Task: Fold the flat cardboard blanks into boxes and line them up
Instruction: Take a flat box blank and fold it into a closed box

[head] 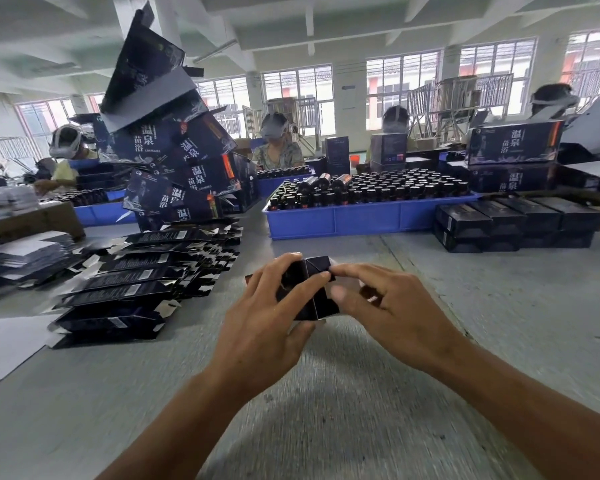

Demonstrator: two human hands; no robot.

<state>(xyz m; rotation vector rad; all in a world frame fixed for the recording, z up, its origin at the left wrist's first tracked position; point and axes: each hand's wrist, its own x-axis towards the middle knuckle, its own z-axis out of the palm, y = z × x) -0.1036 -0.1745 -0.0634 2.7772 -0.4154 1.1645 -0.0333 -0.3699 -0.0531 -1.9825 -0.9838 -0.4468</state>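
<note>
Two hands on a half-folded box

Both hands grip a small dark cardboard box [309, 292] above the grey table [499, 306]: the left hand [267, 323] wraps its side, the right hand [388, 306] pinches a top flap. Flat blanks [136, 282] lie fanned to the left; finished boxes [516, 220] line up beside a blue crate of bottles [361, 220].

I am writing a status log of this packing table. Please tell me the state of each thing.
box: half-folded, held above the table
left hand: grips the box
right hand: pinches an end flap
flat blanks: unfolded, stacked in rows
finished boxes: closed, lined up in two layers
blue crate: full of bottles
</note>
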